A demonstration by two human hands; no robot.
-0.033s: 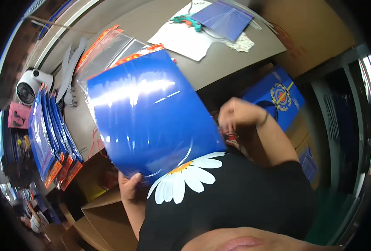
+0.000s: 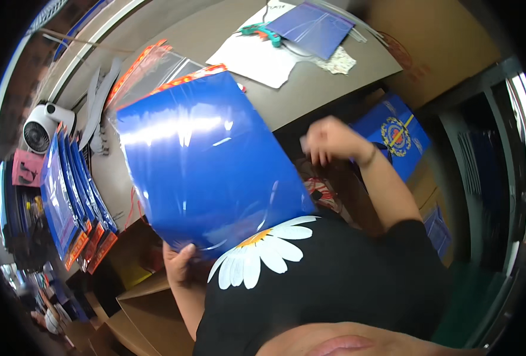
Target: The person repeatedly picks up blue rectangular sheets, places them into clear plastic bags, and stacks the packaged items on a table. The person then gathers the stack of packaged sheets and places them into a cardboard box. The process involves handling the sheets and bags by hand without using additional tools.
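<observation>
Gripping a blue sleeve (image 2: 203,172), left hand (image 2: 180,264) fingers closed; right hand (image 2: 328,139) loosely curled, empty.

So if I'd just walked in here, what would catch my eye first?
Most likely the big glossy blue sheet in a clear sleeve, held up at centre by the left hand gripping its lower edge. The right hand hovers to its right, above a blue printed box. At far left, a row of similar blue packs stands beside a small white fan.

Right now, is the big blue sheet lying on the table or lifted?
Lifted: the left hand grips the blue sheet by its lower edge, tilted above the table.
</observation>
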